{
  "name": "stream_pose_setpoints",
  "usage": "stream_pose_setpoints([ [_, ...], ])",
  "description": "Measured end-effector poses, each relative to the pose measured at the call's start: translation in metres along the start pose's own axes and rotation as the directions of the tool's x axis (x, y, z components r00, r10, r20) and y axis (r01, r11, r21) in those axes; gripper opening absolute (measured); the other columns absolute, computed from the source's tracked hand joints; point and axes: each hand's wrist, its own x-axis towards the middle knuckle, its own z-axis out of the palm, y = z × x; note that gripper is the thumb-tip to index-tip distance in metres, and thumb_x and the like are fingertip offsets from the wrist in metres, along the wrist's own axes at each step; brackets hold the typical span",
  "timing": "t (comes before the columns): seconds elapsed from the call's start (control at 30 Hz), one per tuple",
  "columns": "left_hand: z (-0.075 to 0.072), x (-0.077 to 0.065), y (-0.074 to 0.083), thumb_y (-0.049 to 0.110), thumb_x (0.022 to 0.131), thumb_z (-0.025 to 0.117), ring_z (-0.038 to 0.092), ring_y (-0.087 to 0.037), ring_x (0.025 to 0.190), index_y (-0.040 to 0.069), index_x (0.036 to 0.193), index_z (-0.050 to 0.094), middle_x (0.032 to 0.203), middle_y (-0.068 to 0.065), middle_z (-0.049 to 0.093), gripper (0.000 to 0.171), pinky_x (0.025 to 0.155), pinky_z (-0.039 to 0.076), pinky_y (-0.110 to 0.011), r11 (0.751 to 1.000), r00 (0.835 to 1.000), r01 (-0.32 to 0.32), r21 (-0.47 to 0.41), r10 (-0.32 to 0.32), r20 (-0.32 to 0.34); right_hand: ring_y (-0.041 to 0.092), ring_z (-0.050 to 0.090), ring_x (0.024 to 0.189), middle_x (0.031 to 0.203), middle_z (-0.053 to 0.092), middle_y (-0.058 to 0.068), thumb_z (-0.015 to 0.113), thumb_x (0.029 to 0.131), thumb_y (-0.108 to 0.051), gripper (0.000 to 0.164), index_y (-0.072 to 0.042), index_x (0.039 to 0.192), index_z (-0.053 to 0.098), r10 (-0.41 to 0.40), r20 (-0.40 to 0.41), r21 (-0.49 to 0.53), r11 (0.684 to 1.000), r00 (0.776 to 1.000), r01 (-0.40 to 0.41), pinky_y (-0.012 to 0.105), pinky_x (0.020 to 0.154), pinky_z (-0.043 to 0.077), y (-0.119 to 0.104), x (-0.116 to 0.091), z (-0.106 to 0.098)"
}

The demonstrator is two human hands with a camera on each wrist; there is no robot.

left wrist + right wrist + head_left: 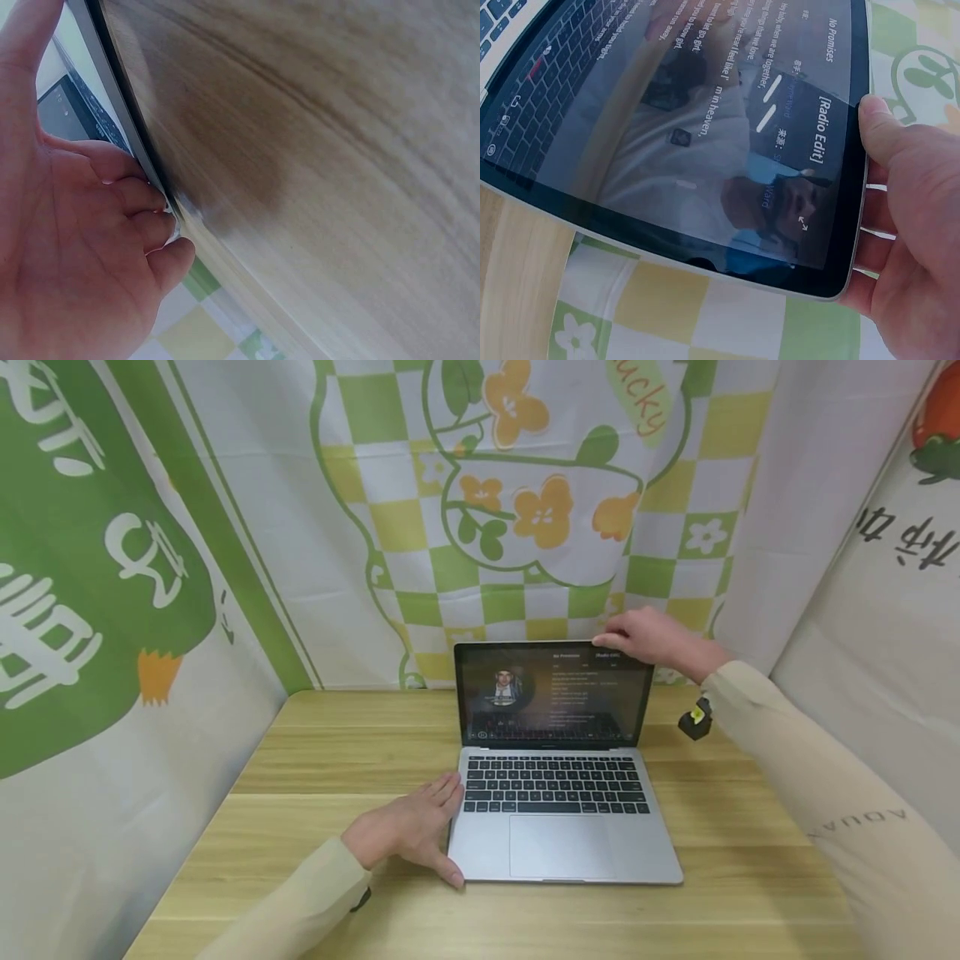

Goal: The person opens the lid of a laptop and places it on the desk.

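Observation:
A silver laptop (483,847) stands open on the wooden table, its black keyboard facing up. Song lyrics and a small round picture show on its dark screen (555,693). My left hand (412,827) lies along the left edge of the base, thumb near the front corner and fingers farther back. In the left wrist view, the fingertips of that hand (82,232) touch the laptop's side. At the screen's upper right corner, my right hand (648,635) holds the top edge. The right wrist view shows its thumb (877,124) on the front and the other fingers behind the lid.
The wooden table (322,752) extends to both sides of the laptop. Behind it hangs a green, yellow and white checked cloth (472,547) with flowers. Printed cloths also hang at the left (112,635) and right (870,593).

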Motion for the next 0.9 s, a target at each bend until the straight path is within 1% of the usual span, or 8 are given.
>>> stream_pose_setpoints([
  [0.17,-0.001,0.000,0.000,0.089,0.059,0.062,0.010,-0.031,0.154,0.000,0.156,0.016,0.165,-0.019,0.007,0.139,0.124,0.019,-0.044,1.000,1.000,-0.014,-0.007,0.013,-0.009,0.016,0.044,0.054,0.061,0.052,0.002,0.055,0.100,-0.041,0.039,-0.011,0.075,0.061,0.017,-0.022,-0.028,0.999,1.000,-0.018,0.033,0.059,0.040,0.006,0.002,0.001],
  [0.27,-0.001,0.000,0.000,0.089,0.059,0.062,0.010,-0.032,0.154,0.000,0.156,0.017,0.165,-0.019,0.007,0.139,0.124,0.019,-0.045,1.000,1.000,-0.015,-0.011,0.015,-0.007,0.016,0.045,0.054,0.060,0.053,0.001,0.056,0.099,-0.041,0.039,-0.012,0.075,0.063,0.036,-0.032,-0.038,0.999,0.999,-0.038,0.033,0.059,0.040,0.008,0.004,0.001],
  [0.43,-0.001,0.000,0.000,0.089,0.059,0.062,0.009,-0.031,0.154,0.001,0.156,0.017,0.165,-0.019,0.007,0.139,0.124,0.019,-0.045,1.000,1.000,-0.007,-0.015,0.007,0.002,0.016,0.044,0.054,0.057,0.051,0.000,0.057,0.098,-0.045,0.045,-0.011,0.069,0.064,0.082,-0.036,-0.042,0.996,0.996,-0.083,0.032,0.059,0.040,0.010,0.007,-0.001],
  [0.57,-0.001,0.000,-0.001,0.089,0.059,0.061,0.009,-0.031,0.154,0.001,0.156,0.016,0.165,-0.019,0.007,0.138,0.124,0.019,-0.045,1.000,1.000,-0.012,-0.013,0.012,-0.002,0.017,0.045,0.056,0.059,0.052,0.000,0.058,0.097,-0.046,0.046,-0.011,0.069,0.065,0.108,-0.040,-0.032,0.993,0.993,-0.110,0.032,0.059,0.039,0.012,0.009,-0.001],
  [0.7,0.000,0.000,-0.001,0.089,0.059,0.062,0.009,-0.031,0.154,0.000,0.156,0.016,0.165,-0.019,0.006,0.138,0.124,0.019,-0.045,1.000,1.000,-0.017,-0.020,0.017,-0.003,0.018,0.044,0.057,0.061,0.051,0.002,0.058,0.097,-0.046,0.047,-0.011,0.066,0.058,0.143,-0.050,-0.021,0.989,0.988,-0.144,0.032,0.057,0.038,0.015,0.010,0.000],
  [0.8,0.000,0.000,-0.001,0.089,0.059,0.062,0.008,-0.031,0.154,0.000,0.156,0.016,0.165,-0.019,0.006,0.139,0.124,0.019,-0.045,1.000,1.000,-0.017,-0.024,0.016,-0.003,0.018,0.043,0.055,0.060,0.049,0.002,0.058,0.097,-0.046,0.049,-0.012,0.062,0.051,0.167,-0.066,-0.016,0.986,0.984,-0.169,0.031,0.054,0.036,0.018,0.011,0.003],
  [0.9,0.001,0.001,-0.001,0.089,0.059,0.062,0.009,-0.032,0.154,0.000,0.156,0.017,0.165,-0.019,0.007,0.139,0.124,0.020,-0.046,1.000,1.000,-0.019,-0.022,0.019,-0.007,0.017,0.042,0.053,0.058,0.046,0.002,0.058,0.096,-0.048,0.051,-0.013,0.061,0.047,0.189,-0.082,-0.010,0.982,0.979,-0.190,0.031,0.053,0.034,0.021,0.011,0.006],
])
